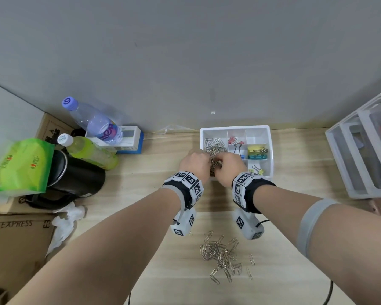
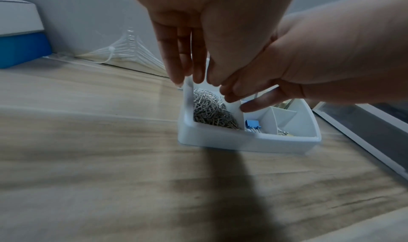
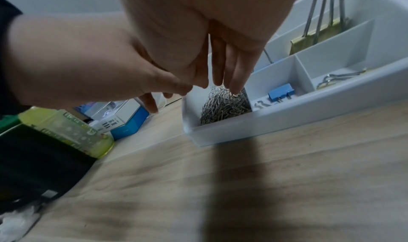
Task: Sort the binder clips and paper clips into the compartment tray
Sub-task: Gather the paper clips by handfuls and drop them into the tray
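Now loosing light, slippery, tangle-prone paper clips [image 3: 223, 106] from both hands [image 1: 195, 162] [image 1: 228, 167], fingers [image 3: 235, 74] straight and relaxed, into tray's [image 1: 235, 128] left compartment; scooping remaining pile [image 1: 224, 256] from beneath.

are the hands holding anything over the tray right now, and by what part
Neither hand plainly grips anything. The left hand and right hand hang with straight fingers over the paper clips heaped in the tray, fingertips at the heap.
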`<act>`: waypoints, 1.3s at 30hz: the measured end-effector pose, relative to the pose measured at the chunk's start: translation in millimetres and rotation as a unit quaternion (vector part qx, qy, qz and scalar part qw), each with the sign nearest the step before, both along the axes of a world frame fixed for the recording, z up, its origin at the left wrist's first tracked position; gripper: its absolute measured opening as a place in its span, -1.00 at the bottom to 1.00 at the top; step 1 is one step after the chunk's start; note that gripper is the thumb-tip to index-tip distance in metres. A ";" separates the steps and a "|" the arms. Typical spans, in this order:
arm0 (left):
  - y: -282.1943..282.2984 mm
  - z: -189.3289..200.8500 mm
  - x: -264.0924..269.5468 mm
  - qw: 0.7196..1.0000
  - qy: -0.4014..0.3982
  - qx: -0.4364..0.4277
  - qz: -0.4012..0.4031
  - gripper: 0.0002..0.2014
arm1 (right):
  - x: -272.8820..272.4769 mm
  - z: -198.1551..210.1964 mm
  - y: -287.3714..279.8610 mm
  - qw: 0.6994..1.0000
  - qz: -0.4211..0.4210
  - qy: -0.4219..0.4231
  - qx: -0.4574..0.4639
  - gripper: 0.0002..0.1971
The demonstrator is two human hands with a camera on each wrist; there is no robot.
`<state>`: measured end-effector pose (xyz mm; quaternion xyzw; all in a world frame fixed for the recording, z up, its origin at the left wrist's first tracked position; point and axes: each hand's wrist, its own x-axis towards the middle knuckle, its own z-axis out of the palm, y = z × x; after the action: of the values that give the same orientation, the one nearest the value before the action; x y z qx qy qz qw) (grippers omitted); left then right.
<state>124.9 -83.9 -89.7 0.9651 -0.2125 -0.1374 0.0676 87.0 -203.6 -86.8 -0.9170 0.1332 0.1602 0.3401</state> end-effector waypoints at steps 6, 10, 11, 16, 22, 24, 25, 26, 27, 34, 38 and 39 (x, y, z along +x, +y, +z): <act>30.1 -1.7 -26.5 0.998 0.035 0.014 0.040 -0.78 | -24.2 -3.2 1.7 0.999 0.037 0.006 0.001 -0.67; 48.9 -6.2 -48.7 0.987 0.137 0.057 0.061 -0.75 | -45.9 -11.2 7.9 0.994 0.083 0.065 -0.002 -0.75; 53.3 -8.5 -56.3 0.982 0.159 0.076 0.061 -0.74 | -53.1 -14.2 9.9 0.992 0.094 0.084 -0.007 -0.74; 67.9 -20.5 -98.0 0.961 0.234 0.129 0.072 -0.74 | -89.2 -30.7 15.8 0.975 0.164 0.140 -0.044 -0.66; 69.8 -37.9 -141.3 0.961 0.234 0.106 0.106 -0.73 | -133.0 -46.7 26.9 0.959 0.255 0.122 -0.020 -0.44; 63.9 -40.6 -153.8 0.963 0.231 0.084 0.107 -0.73 | -142.4 -50.5 33.9 0.952 0.282 0.116 -0.007 -0.41; 60.7 -42.0 -159.4 0.964 0.232 0.074 0.102 -0.76 | -146.2 -51.2 37.2 0.949 0.294 0.116 -0.008 -0.42; 58.3 -43.5 -163.8 0.965 0.236 0.064 0.100 -0.78 | -149.2 -51.5 39.9 0.946 0.303 0.114 -0.011 -0.45; 56.7 -44.5 -167.8 0.963 0.243 0.056 0.100 -0.80 | -151.8 -51.3 41.3 0.945 0.309 0.110 -0.013 -0.48; 66.0 -42.0 -180.0 0.952 0.268 -0.041 0.141 -0.73 | -161.5 -38.7 15.4 0.950 0.293 0.108 -0.024 -0.60; 74.1 -35.4 -178.7 0.952 0.267 0.009 0.153 -0.61 | -169.2 -43.8 -9.4 0.939 0.301 0.139 -0.086 -0.10; 74.1 -34.1 -180.3 0.949 0.278 0.035 0.145 -0.54 | -171.3 -45.7 -13.7 0.933 0.315 0.147 -0.094 -0.02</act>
<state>-55.4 -9.8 -123.8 0.9110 -0.0379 -0.3960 0.1090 -84.3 -217.2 -132.6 -0.9059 -0.0995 0.3789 0.1610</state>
